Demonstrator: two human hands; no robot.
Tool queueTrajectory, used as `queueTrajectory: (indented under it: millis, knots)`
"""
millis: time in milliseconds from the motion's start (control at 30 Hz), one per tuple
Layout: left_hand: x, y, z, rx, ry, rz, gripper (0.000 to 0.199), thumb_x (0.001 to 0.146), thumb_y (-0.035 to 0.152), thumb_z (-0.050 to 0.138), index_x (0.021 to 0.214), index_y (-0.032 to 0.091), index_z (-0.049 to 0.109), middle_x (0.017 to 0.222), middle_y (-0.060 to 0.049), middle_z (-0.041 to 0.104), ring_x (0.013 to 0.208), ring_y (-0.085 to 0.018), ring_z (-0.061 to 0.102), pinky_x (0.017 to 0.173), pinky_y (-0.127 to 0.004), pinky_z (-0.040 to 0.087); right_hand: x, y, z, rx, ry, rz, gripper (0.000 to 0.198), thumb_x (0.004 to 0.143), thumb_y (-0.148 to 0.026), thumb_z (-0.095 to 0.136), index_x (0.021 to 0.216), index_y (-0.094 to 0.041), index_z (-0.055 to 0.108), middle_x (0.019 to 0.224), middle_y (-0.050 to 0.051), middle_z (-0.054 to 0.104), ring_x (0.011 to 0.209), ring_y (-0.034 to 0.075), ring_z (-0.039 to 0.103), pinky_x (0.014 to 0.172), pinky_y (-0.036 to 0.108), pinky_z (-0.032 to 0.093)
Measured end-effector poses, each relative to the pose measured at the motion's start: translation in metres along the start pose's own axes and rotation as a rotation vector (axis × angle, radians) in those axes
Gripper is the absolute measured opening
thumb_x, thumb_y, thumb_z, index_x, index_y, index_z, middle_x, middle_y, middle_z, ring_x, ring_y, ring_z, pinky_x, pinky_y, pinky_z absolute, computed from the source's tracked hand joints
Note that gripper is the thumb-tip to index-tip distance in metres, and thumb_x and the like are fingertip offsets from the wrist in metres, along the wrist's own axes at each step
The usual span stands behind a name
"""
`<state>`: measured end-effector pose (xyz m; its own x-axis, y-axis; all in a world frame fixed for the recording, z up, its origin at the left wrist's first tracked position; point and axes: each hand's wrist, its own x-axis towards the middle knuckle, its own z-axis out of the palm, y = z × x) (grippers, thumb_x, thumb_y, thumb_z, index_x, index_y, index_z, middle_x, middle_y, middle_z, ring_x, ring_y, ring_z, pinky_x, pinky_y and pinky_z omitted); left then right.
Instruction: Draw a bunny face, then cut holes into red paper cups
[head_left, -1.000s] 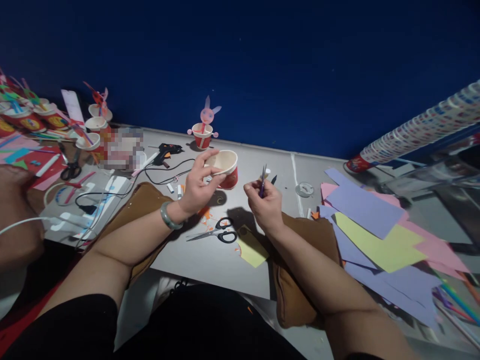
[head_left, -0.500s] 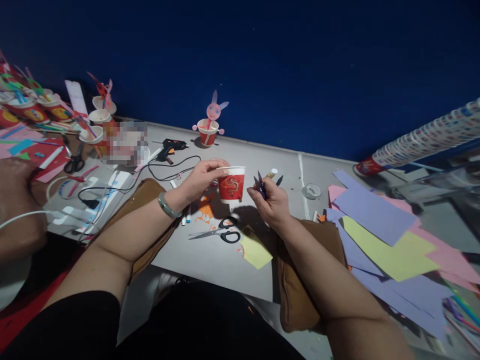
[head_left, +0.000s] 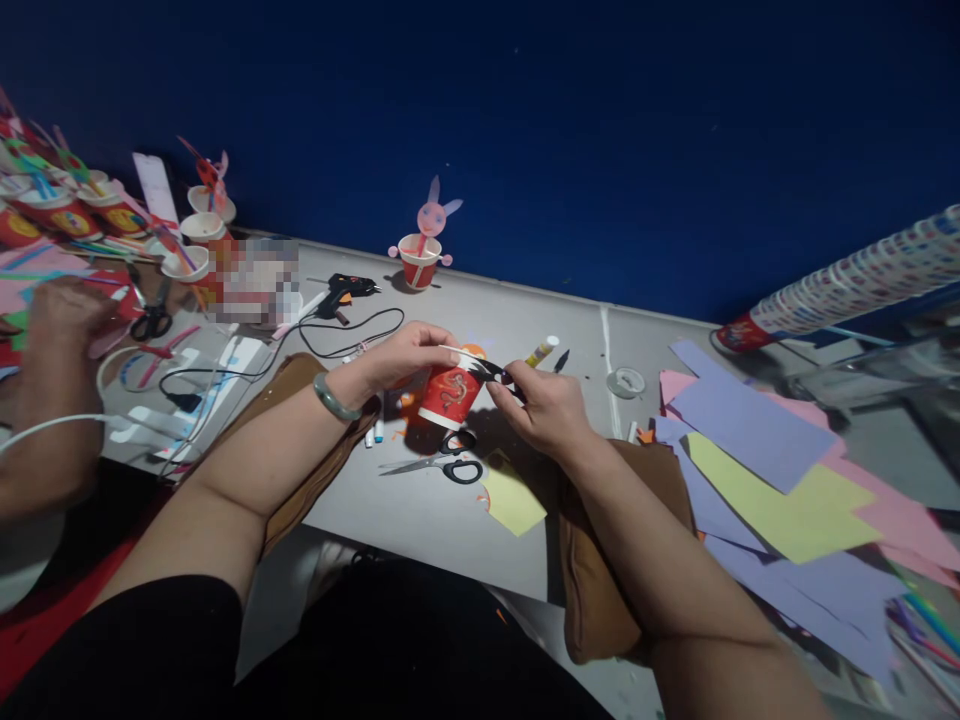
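Note:
Between both hands is a red paper cup [head_left: 451, 394] with a gold dragon print and white rim, tilted over the table. My left hand [head_left: 409, 358], a bangle on its wrist, pinches the cup near its rim. Small dark-bladed scissors [head_left: 492, 371] are gripped in my right hand [head_left: 546, 405]; their blades meet the cup's right side by the rim. Fingers partly hide the scissor handles. Below the cup lies a larger pair of scissors with black handles [head_left: 459, 468], beside a yellow paper piece [head_left: 517, 500].
A cup with a pink rabbit figure [head_left: 420, 262] stands near the blue wall, right of a black glue gun [head_left: 349, 295]. Coloured paper sheets [head_left: 757, 420] and a long cup stack [head_left: 847, 275] occupy the right. A co-worker's arm [head_left: 64, 370] and a power strip [head_left: 217, 390] are left.
My right hand has brought the small scissors left and onto the cup near its rim. The cup has tilted in my left hand. The co-worker's hand at left has come further into view.

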<state>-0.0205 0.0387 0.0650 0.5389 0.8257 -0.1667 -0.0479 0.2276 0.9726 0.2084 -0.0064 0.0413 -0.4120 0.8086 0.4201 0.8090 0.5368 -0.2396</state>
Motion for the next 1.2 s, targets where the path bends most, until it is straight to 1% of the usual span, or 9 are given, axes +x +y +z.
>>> queueTrajectory:
  millis: [133, 333, 567, 800, 967, 1200]
  knots:
    - [-0.001, 0.002, 0.000, 0.007, -0.046, -0.012, 0.019, 0.068, 0.026, 0.077, 0.069, 0.011, 0.065, 0.057, 0.003, 0.058, 0.051, -0.006, 0.051, 0.053, -0.019, 0.041, -0.001, -0.001, -0.001, -0.082, -0.017, -0.095, 0.044, 0.100, -0.049, 0.036, 0.080, -0.018, 0.061, 0.055, 0.001, 0.056, 0.051, 0.013, 0.045, 0.054, 0.028, 0.020]
    - [0.002, -0.001, -0.006, 0.039, -0.087, -0.015, 0.017, 0.068, 0.024, 0.076, 0.070, 0.011, 0.065, 0.059, 0.002, 0.061, 0.051, -0.006, 0.053, 0.050, -0.018, 0.040, -0.001, -0.002, -0.002, -0.132, -0.037, -0.134, 0.045, 0.101, -0.047, 0.034, 0.078, -0.018, 0.060, 0.055, 0.001, 0.055, 0.051, 0.013, 0.045, 0.054, 0.028, 0.019]
    - [0.003, -0.001, -0.008, 0.068, -0.110, -0.031, 0.019, 0.067, 0.026, 0.077, 0.068, 0.011, 0.065, 0.060, 0.002, 0.060, 0.053, -0.006, 0.052, 0.052, -0.019, 0.039, -0.001, -0.002, -0.001, -0.082, -0.064, -0.114, 0.046, 0.101, -0.049, 0.033, 0.078, -0.018, 0.059, 0.055, 0.001, 0.055, 0.051, 0.013, 0.044, 0.054, 0.027, 0.019]
    - [0.000, 0.004, -0.005, 0.069, -0.135, -0.045, 0.018, 0.066, 0.025, 0.075, 0.066, 0.011, 0.065, 0.057, 0.004, 0.056, 0.053, -0.005, 0.047, 0.053, -0.020, 0.034, 0.000, -0.001, -0.003, -0.002, -0.095, -0.104, 0.045, 0.100, -0.049, 0.034, 0.077, -0.019, 0.058, 0.054, 0.000, 0.053, 0.051, 0.013, 0.043, 0.053, 0.026, 0.020]
    - [-0.001, 0.007, -0.003, 0.063, -0.148, -0.044, 0.018, 0.066, 0.025, 0.074, 0.064, 0.011, 0.064, 0.056, 0.004, 0.054, 0.053, -0.005, 0.047, 0.054, -0.020, 0.035, -0.001, -0.001, -0.004, 0.035, -0.112, -0.108, 0.044, 0.100, -0.048, 0.035, 0.079, -0.019, 0.059, 0.055, 0.000, 0.054, 0.051, 0.012, 0.043, 0.053, 0.026, 0.022]
    - [-0.001, 0.009, 0.000, 0.067, -0.179, -0.032, 0.012, 0.067, 0.020, 0.073, 0.065, 0.011, 0.065, 0.054, 0.004, 0.053, 0.052, -0.005, 0.047, 0.054, -0.019, 0.037, -0.001, -0.002, -0.004, -0.016, -0.118, -0.123, 0.042, 0.100, -0.047, 0.036, 0.077, -0.019, 0.059, 0.055, 0.000, 0.053, 0.051, 0.013, 0.041, 0.054, 0.027, 0.020]
